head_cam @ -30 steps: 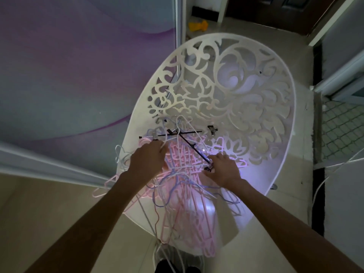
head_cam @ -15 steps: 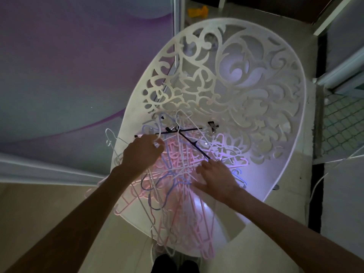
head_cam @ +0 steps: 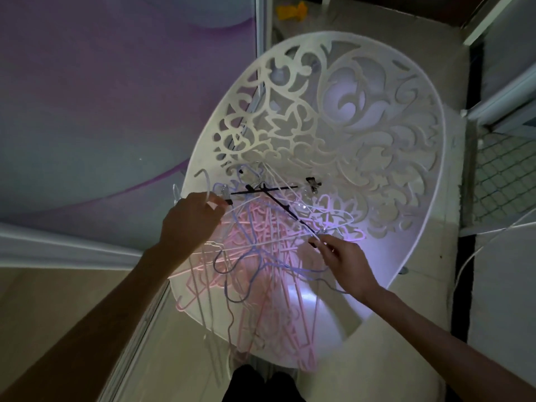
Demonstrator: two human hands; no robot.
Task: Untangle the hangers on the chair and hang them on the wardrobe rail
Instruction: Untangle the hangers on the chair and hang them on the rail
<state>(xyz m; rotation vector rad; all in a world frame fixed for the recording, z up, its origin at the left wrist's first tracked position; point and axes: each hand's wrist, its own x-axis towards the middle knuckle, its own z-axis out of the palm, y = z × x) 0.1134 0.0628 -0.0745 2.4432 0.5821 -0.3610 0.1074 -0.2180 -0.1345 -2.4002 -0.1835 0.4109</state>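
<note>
I see the tangled hangers (head_cam: 261,256), pink, lilac and white, heaped on the seat of the white chair (head_cam: 362,134). The right hand (head_cam: 345,262) pinches the lower end of a black clip hanger (head_cam: 285,208). The left hand (head_cam: 188,221) curls round a white hanger hook (head_cam: 206,181). Beyond stands the chair's fretwork back.

Home bedroom: ornate white cut-out chair (head_cam: 362,134), purple swirl-patterned wardrobe door (head_cam: 116,82), tiled floor (head_cam: 377,27), dim light.
</note>
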